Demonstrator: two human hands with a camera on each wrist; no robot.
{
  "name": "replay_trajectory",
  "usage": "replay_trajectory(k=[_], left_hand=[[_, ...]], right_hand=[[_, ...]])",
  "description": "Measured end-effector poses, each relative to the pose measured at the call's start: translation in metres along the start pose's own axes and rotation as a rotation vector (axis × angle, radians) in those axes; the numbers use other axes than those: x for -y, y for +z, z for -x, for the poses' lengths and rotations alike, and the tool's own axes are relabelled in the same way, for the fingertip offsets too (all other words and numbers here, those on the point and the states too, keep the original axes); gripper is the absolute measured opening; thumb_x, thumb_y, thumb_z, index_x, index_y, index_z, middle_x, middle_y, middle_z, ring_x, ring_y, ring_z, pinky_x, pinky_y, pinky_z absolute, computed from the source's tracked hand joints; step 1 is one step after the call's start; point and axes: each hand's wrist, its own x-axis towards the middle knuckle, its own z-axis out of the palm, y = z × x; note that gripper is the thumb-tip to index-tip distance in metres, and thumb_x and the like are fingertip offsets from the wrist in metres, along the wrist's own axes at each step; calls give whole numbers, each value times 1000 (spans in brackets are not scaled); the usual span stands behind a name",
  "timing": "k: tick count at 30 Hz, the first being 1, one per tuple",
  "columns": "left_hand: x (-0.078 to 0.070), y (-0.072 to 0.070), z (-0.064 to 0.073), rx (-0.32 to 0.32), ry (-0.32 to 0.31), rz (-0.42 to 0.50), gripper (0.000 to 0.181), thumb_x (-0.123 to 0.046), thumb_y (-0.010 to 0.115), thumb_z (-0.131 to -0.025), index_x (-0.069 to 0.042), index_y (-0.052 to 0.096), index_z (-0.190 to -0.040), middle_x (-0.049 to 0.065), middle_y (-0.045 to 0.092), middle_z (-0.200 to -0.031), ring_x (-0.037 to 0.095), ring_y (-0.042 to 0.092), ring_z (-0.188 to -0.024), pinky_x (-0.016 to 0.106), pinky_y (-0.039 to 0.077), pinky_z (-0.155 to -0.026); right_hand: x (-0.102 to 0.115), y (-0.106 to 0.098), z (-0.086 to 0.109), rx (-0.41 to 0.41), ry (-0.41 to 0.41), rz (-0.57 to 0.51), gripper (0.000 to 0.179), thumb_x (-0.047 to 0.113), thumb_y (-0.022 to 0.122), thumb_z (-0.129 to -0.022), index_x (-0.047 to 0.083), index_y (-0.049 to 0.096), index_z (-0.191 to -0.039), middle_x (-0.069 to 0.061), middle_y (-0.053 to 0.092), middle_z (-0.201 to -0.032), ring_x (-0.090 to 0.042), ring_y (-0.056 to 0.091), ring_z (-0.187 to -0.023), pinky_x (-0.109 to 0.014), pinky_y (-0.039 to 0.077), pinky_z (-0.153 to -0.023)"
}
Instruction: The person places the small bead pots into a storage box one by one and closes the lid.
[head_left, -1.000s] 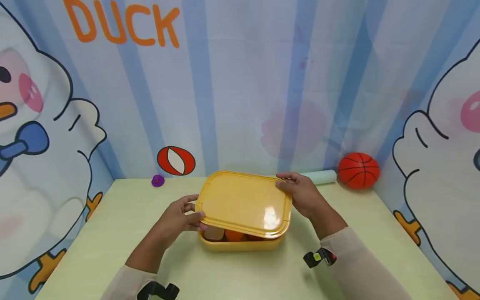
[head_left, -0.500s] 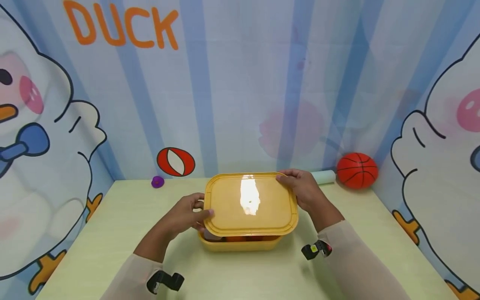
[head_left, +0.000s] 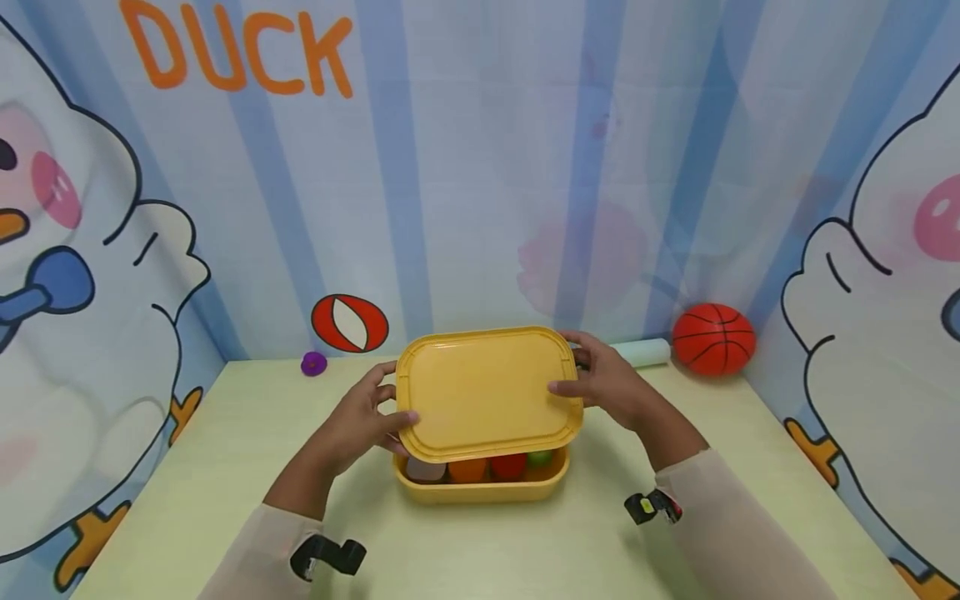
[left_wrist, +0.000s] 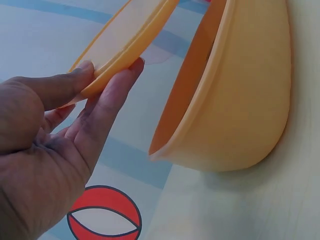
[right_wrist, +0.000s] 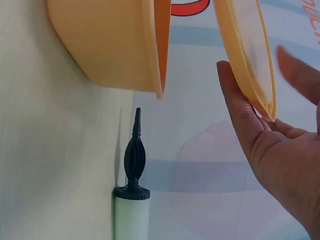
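A yellow rectangular lid (head_left: 487,392) is held tilted above a yellow plastic box (head_left: 483,493), its near edge over the box opening. My left hand (head_left: 367,421) pinches the lid's left edge, thumb on top and fingers below. On the lid's right side, my right hand (head_left: 607,383) keeps its fingers beneath the edge. Its thumb is over the upper face, with a small gap showing in the right wrist view. Inside the box are an orange item (head_left: 467,472), a red item (head_left: 508,467), a green item (head_left: 539,458) and a pale block (head_left: 425,471), partly hidden by the lid.
The box stands on a pale yellow-green table (head_left: 270,467). An orange-red basketball (head_left: 714,340) and a pale green hand pump (head_left: 643,353) with a black nozzle (right_wrist: 134,155) are at the back right. A small purple thing (head_left: 313,363) sits at the back left. Printed curtains enclose the table.
The lid has swung right, then back left and up, uncovering more of the box's contents. My right thumb has slid from the lid's far corner down its right side.
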Motion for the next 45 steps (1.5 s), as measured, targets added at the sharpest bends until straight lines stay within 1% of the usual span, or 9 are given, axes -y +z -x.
replay_trajectory(k=[5,13,20,23,27,33,37,43,45], left_hand=[[-2,-4,0,-15,17,-2,89,-4,80,-99,-23,29,-170,24,66,-133,34,84,-89,46,69,-75],[-2,-8,-3,-26,27,-36,90,-1,79,-99,-23,28,-170,23,63,-125,33,84,-89,47,69,-74],[-1,-10,-5,-52,119,-117,89,4,80,-95,-16,32,-168,18,60,-108,34,84,-89,48,70,-73],[0,-11,-5,-58,166,-151,91,3,81,-95,-13,31,-169,17,58,-105,36,84,-90,48,70,-72],[-1,-12,-5,-73,162,-179,93,0,81,-96,-15,29,-171,18,59,-109,34,84,-93,46,70,-72],[-3,-10,-2,-75,178,-187,93,-1,79,-99,-16,26,-174,25,63,-122,34,82,-101,43,70,-73],[-2,-6,-1,-116,201,-220,91,0,78,-99,-16,27,-172,25,63,-125,35,80,-106,40,70,-73],[1,2,0,-198,236,-319,90,0,79,-98,-15,29,-171,22,66,-126,35,80,-108,33,69,-74],[0,5,1,-223,254,-363,91,-2,80,-98,-15,28,-172,21,66,-127,35,80,-109,33,69,-78]], right_hand=[[0,-2,9,83,-53,38,109,-10,78,-93,11,10,-176,-33,54,-159,-39,77,-122,-45,67,-95],[-3,-9,13,73,-92,120,75,0,80,-96,-3,44,-162,-29,70,-142,-30,84,-104,-40,69,-89],[-7,-11,14,114,-142,139,74,-3,76,-98,-4,41,-163,-34,67,-142,-35,84,-99,-43,70,-82],[-7,-9,15,97,-189,155,86,-6,75,-98,3,29,-171,-35,65,-143,-34,84,-100,-40,70,-81],[-8,-5,16,66,-247,169,96,-7,74,-98,9,20,-176,-35,66,-136,-31,83,-99,-37,69,-81],[-8,-4,20,-2,-289,290,92,-2,80,-96,7,30,-173,-26,74,-125,-23,80,-94,-31,68,-79],[-7,-3,23,-51,-327,405,84,7,83,-96,8,40,-168,-16,79,-114,-20,74,-89,-28,64,-74],[-9,-1,21,-72,-337,398,77,5,81,-98,10,44,-166,-19,75,-114,-20,64,-67,-34,59,-57],[-11,0,20,-89,-349,400,75,5,80,-98,9,45,-164,-20,75,-116,-18,63,-66,-33,58,-57]])
